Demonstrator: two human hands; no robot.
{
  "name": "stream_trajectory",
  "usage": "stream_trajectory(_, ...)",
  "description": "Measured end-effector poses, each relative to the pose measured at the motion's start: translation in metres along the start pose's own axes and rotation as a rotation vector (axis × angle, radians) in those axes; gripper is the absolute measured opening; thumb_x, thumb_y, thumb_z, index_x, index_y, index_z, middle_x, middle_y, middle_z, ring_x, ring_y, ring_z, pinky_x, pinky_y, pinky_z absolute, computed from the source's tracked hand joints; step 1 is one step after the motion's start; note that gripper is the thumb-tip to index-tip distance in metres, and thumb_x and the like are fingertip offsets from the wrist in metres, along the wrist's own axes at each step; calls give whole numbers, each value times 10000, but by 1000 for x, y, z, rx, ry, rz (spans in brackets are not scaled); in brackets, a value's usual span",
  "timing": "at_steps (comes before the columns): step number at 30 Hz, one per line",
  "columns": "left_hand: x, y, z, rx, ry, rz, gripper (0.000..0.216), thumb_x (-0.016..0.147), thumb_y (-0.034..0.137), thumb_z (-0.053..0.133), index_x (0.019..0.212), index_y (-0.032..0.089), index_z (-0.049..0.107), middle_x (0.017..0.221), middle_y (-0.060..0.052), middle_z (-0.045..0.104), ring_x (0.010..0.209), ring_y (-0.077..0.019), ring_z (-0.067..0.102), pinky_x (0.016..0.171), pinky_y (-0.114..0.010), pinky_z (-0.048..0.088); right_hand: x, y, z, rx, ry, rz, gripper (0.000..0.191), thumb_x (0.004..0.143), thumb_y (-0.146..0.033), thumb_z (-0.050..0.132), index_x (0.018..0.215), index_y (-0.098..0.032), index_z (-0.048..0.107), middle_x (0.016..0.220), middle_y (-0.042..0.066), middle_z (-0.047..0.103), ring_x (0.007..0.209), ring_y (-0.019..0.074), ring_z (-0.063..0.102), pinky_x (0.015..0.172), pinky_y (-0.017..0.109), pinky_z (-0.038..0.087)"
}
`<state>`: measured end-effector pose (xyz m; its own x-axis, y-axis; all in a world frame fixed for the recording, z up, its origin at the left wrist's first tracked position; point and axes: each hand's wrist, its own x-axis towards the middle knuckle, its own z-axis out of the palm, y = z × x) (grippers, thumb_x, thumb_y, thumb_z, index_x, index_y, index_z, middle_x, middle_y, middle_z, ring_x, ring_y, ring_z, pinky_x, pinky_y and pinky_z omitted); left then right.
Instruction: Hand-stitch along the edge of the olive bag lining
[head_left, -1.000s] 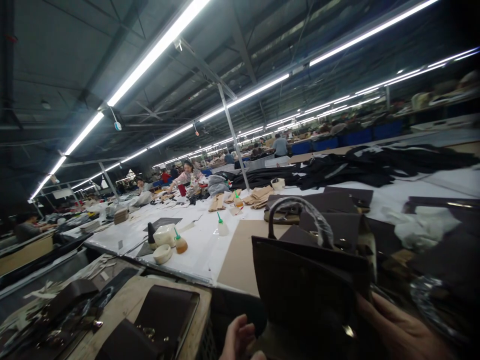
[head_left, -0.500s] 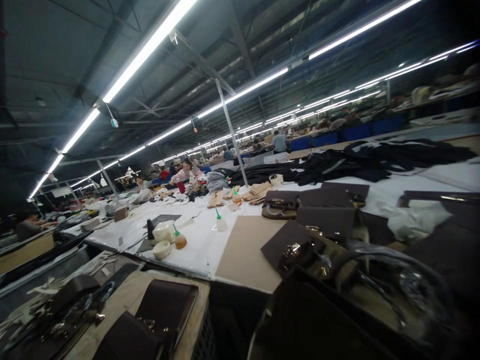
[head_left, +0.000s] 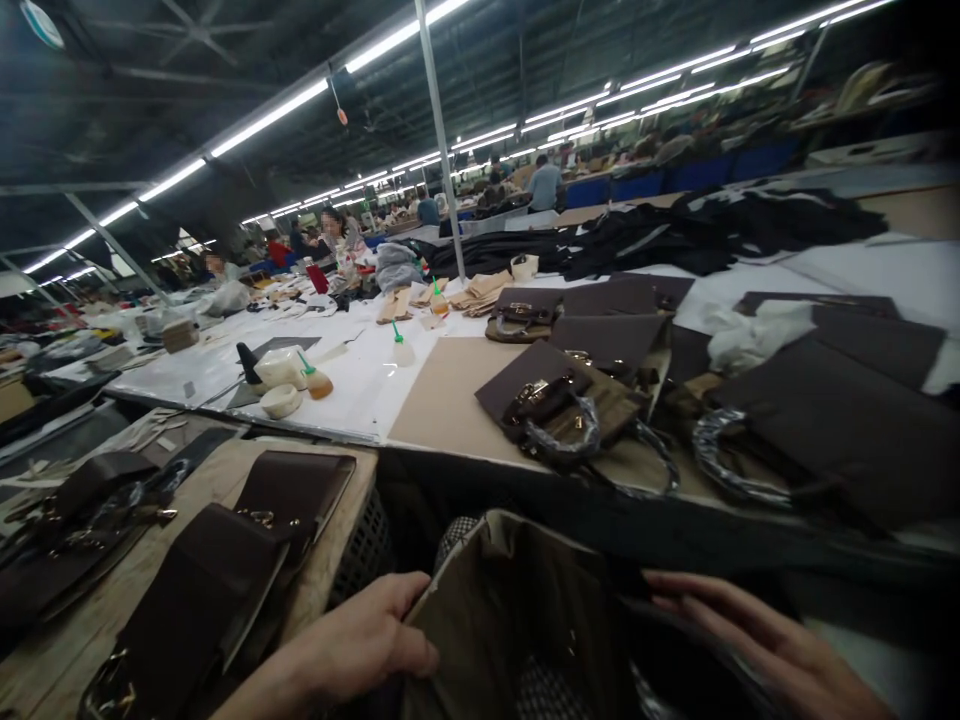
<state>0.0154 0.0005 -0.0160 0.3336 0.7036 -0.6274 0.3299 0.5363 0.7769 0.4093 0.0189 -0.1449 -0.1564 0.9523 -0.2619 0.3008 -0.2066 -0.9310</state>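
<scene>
- Head view: we see two hands at the bottom edge, both on one open brown bag (head_left: 517, 610) held low in front of the table (head_left: 450, 400).
- Our left hand (head_left: 360, 640) is pinched on the bag's tan upper edge, thumb on the inside and fingers curled behind it.
- Our right hand (head_left: 757, 640) lies along the bag's dark right rim with fingers stretched out; we cannot tell whether it grips or only rests there.
- The bag's mouth faces up, showing its tan lining (head_left: 525, 590).
- On the wooden bench (head_left: 330, 560) to our left we count two dark brown flap pieces (head_left: 225, 560) with metal clasps, and a third pile (head_left: 75, 510) further left.
- On the table ahead lie several brown bags; the nearest one (head_left: 562, 400) has a plastic-wrapped handle (head_left: 559, 440), and another wrapped handle (head_left: 731, 465) lies to its right.
- We count three small squeeze bottles with green tips (head_left: 319, 378), set apart along the white sheet.
- Two cream bowls (head_left: 281, 398) sit just beside the nearest bottle.
- Black fabric (head_left: 675, 225) is heaped at the far side.
</scene>
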Motion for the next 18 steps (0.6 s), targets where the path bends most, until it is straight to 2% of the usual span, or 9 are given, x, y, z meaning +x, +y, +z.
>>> stream_trajectory(1,2,2,0,0,-13,10,245,637,120,622,879,154,604,773,27,618,653,-119,525,547,-196,369,9,-25,-5,-24,-3,-47,487,860,-621,575,1215,-308,691,1247,70,706,1174,324,638,984,383,551)
stream_trajectory(3,3,8,0,17,-42,31,253,657,124,622,908,157,609,814,24,626,691,-127,536,583,-203,389,24,-78,-2,-101,-39,-234,378,896,-541,600,1177,-309,701,1305,55,664,1240,300,583,1087,394,458)
stream_trajectory(5,4,15,0,61,-78,51,298,675,127,623,970,163,629,837,33,623,699,-122,521,595,-200,386,39,-123,15,-170,-227,-457,260,929,-465,601,1062,-287,737,1292,56,652,1216,275,584,1082,389,447)
stream_trajectory(7,5,21,-1,114,-102,73,337,685,132,628,1019,176,647,844,45,616,715,-121,510,614,-195,389,55,-150,39,-249,-412,-605,201,923,-397,644,1063,-275,720,1285,52,631,1182,242,587,1047,367,459)
stream_trajectory(10,5,24,-5,174,-118,87,319,710,167,640,1027,190,664,881,44,639,783,-148,538,674,-207,423,82,-159,72,-394,-577,-739,283,822,-319,780,1079,-247,686,1225,56,626,1129,235,582,986,360,475)
stream_trajectory(13,7,21,-13,181,-150,90,319,739,199,649,1057,196,677,951,31,677,861,-182,578,737,-231,451,105,-155,91,-462,-673,-757,348,742,-260,849,1034,-222,662,1110,39,634,1024,220,593,874,323,496)
stream_trajectory(18,14,8,-31,100,-205,96,409,758,175,659,1166,207,673,1057,19,704,933,-200,616,776,-246,463,128,-150,107,-367,-778,-776,241,802,-212,790,977,-200,625,1038,10,609,922,170,579,805,279,471)
